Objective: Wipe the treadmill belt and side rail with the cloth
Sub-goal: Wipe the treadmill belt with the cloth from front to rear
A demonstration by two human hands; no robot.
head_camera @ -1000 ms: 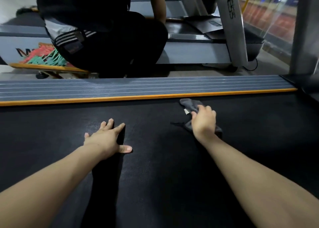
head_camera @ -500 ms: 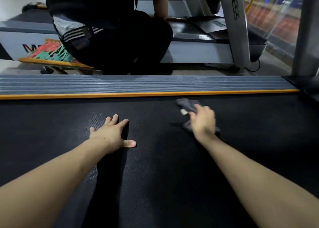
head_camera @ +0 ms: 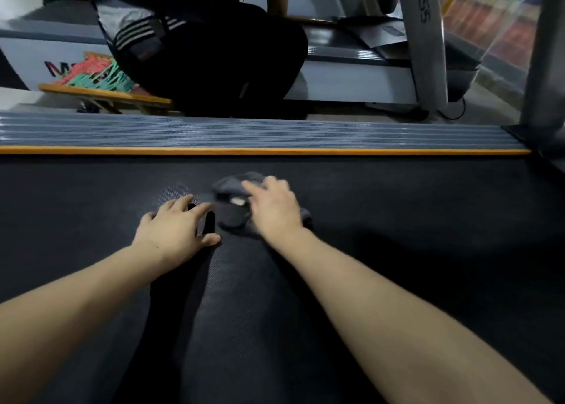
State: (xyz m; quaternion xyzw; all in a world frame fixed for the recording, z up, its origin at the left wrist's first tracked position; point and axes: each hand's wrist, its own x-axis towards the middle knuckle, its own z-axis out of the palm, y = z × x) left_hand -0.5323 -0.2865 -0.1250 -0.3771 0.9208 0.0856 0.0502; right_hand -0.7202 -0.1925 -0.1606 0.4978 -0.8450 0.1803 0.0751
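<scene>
The belt [head_camera: 397, 220] is black with a fine dotted texture, the cloth [head_camera: 235, 198] dark grey. The side rail [head_camera: 244, 133] is grey, ribbed, edged with an orange strip [head_camera: 275, 151]

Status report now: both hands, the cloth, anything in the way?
Left hand flat on belt. Right hand pressing cloth on belt. Side rail not reached, nothing blocking.

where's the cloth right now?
Head view, centre: the cloth lies on the black belt under the right hand, just right of the left hand and short of the orange-edged side rail.
</scene>
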